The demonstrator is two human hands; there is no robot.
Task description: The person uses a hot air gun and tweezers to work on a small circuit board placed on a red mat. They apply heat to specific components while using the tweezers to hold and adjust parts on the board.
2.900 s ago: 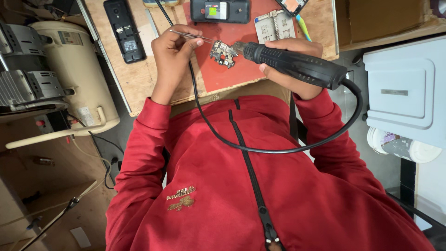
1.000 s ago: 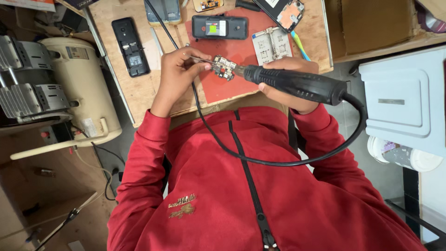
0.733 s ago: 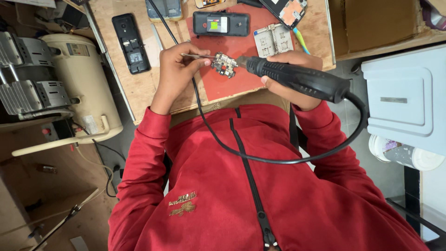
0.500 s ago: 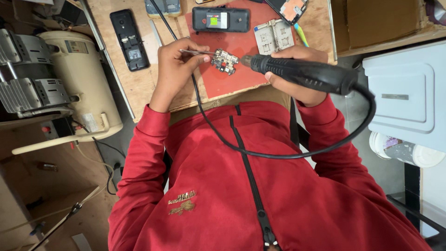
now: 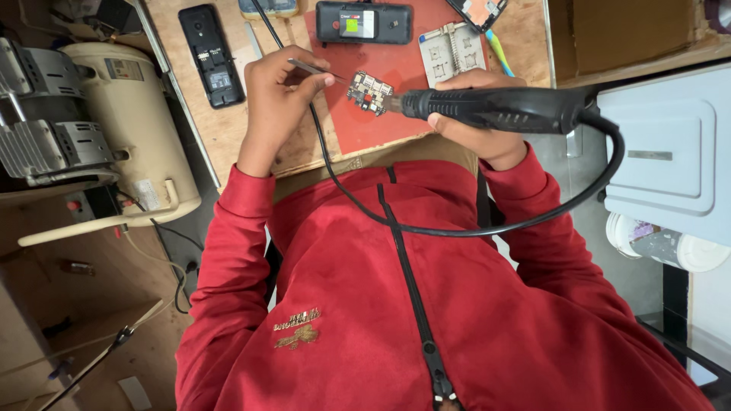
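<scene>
Compared with a moment ago, both hands are sitting slightly lower in view. Left hand (image 5: pixel 276 99) is pinching tweezers (image 5: pixel 314 68) shut, tips at the board's 9 o'clock; right hand (image 5: pixel 487 122) is clamping the black hot-air handpiece (image 5: pixel 495 108), nozzle touching the small circuit board (image 5: pixel 371 92) on the red mat (image 5: pixel 396 125). Heat could be lifting neighbouring parts, and the trailing cord (image 5: pixel 457 228) may be tugging. Bench edge is lying close at 6 o'clock, leaving little room
</scene>
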